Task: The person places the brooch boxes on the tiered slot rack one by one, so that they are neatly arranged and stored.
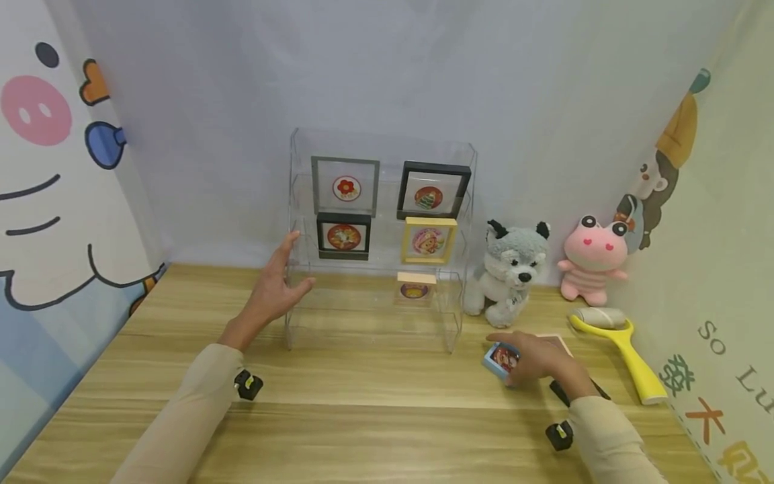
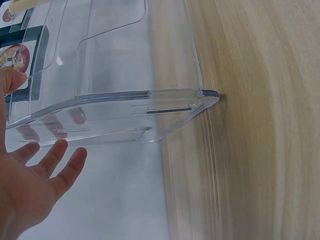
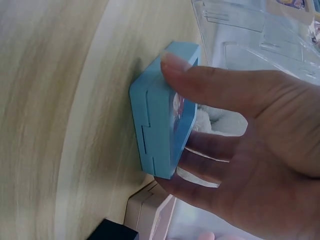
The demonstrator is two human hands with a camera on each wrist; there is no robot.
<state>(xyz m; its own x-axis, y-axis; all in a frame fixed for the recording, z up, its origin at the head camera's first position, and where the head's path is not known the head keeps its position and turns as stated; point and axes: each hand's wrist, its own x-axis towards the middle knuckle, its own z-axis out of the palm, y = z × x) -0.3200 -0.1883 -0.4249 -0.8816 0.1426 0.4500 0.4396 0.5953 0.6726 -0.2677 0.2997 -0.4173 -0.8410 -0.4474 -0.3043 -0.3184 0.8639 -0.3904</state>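
Note:
A clear acrylic tiered rack (image 1: 363,310) stands on the wooden table, bearing several small square picture frames. My left hand (image 1: 272,289) is at the rack's left side with fingers spread; in the left wrist view the thumb lies in front of the side panel and the other fingers beside it. Whether they press on the panel I cannot tell. To the right of the rack, my right hand (image 1: 538,357) grips a small light-blue picture frame (image 3: 155,115) by opposite edges, thumb on one and fingers on the other. The frame is tilted, low over the tabletop.
A pink frame (image 3: 145,210) and a black frame (image 3: 112,231) lie near the right hand, partly hidden by it in the head view. Behind sit a grey plush dog (image 1: 514,269) and a pink plush frog (image 1: 595,259). A yellow-handled lint roller (image 1: 637,370) lies far right.

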